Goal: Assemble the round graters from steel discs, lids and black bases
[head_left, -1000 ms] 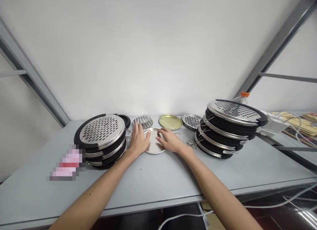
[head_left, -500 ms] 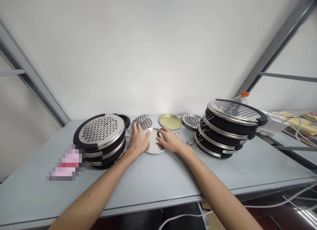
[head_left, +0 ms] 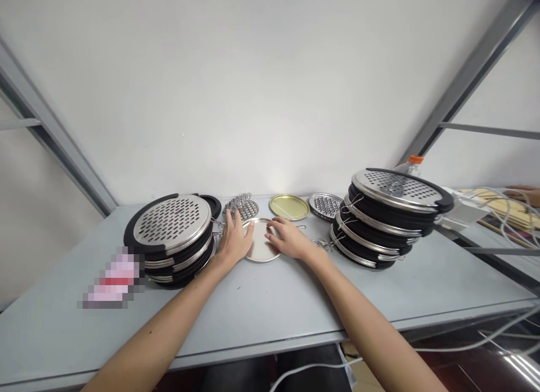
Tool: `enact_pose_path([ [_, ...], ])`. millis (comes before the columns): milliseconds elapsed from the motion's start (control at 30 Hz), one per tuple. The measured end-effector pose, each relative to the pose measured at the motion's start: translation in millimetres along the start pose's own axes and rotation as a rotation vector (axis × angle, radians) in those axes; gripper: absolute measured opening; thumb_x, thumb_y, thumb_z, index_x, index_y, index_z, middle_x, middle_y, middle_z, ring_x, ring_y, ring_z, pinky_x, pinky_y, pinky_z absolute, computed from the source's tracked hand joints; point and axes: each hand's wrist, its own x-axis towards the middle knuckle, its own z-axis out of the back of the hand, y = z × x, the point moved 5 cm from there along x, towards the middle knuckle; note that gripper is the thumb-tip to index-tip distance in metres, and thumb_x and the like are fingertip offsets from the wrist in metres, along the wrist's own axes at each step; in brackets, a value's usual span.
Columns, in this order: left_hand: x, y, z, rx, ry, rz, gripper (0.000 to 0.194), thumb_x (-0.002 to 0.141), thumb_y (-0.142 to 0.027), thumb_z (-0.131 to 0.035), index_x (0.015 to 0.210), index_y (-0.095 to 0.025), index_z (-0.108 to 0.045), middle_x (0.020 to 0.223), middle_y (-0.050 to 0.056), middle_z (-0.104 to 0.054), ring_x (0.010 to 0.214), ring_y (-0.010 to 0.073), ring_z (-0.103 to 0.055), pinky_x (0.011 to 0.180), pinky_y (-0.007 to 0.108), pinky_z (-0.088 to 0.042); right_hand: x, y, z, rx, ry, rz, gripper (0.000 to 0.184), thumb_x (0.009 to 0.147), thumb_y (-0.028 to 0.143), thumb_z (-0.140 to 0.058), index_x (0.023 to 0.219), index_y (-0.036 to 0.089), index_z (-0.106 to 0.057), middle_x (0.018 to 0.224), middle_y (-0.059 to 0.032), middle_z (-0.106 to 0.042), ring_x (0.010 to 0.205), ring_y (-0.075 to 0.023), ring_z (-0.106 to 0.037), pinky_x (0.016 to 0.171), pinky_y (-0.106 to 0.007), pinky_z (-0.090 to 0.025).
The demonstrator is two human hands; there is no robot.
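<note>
A round steel disc lies flat on the grey table, and my left hand and my right hand hold it at its two sides. Behind it sit a brass-coloured lid and perforated steel plates. Left of my left hand stands a stack of black-rimmed round graters. A taller stack stands right of my right hand, with small wire hooks at its foot.
A pixelated pink object lies at the left of the table. Behind the right stack stands a bottle with an orange cap. Further right are a white power adapter, tangled cables, and a co-worker's hand. Metal frame bars rise on both sides.
A co-worker's hand has come into view at the far right. The whole view has shifted slightly, and my hands stay on the disc.
</note>
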Motion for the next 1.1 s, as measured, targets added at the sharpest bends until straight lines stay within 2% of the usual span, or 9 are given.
enact_pose_path([
  [467,0,-8,7.9,0.054,-0.062,-0.136,0.065,0.092,-0.044,-0.041,0.139,0.0,-0.032,0.15,0.027,-0.021,0.138,0.0381,-0.025,0.109,0.05,-0.031,-1,1,1,-0.004,0.021,-0.011,0.03,0.089,0.035,-0.051,0.108,0.014,-0.06,0.118,-0.0156,-0.056,0.106,-0.0227,-0.056,0.094,-0.035,-0.041],
  [633,-1,-11,11.8,0.031,-0.096,-0.154,0.066,0.092,-0.047,-0.042,0.14,-0.004,-0.031,0.15,0.025,-0.024,0.138,0.0364,-0.027,0.108,0.051,-0.031,-1,2,2,-0.004,0.021,-0.009,0.028,0.089,0.034,-0.052,0.107,0.015,-0.061,0.117,-0.0146,-0.056,0.103,-0.0221,-0.056,0.093,-0.034,-0.041],
  [1000,-1,-18,17.8,0.082,-0.098,-0.21,0.068,0.093,-0.044,-0.039,0.138,0.006,-0.03,0.149,0.029,-0.023,0.138,0.0361,-0.025,0.112,0.047,-0.027,-2,2,2,-0.02,0.03,0.012,0.028,0.089,0.035,-0.051,0.107,0.015,-0.06,0.113,-0.0138,-0.057,0.102,-0.0216,-0.056,0.092,-0.033,-0.042],
  [1100,-2,-21,19.1,0.086,-0.1,-0.23,0.067,0.092,-0.045,-0.041,0.138,0.003,-0.031,0.149,0.027,-0.024,0.138,0.0356,-0.027,0.111,0.048,-0.029,-1,2,1,-0.025,0.029,0.015,0.029,0.089,0.035,-0.051,0.108,0.015,-0.06,0.113,-0.0139,-0.057,0.102,-0.0217,-0.056,0.091,-0.033,-0.042],
])
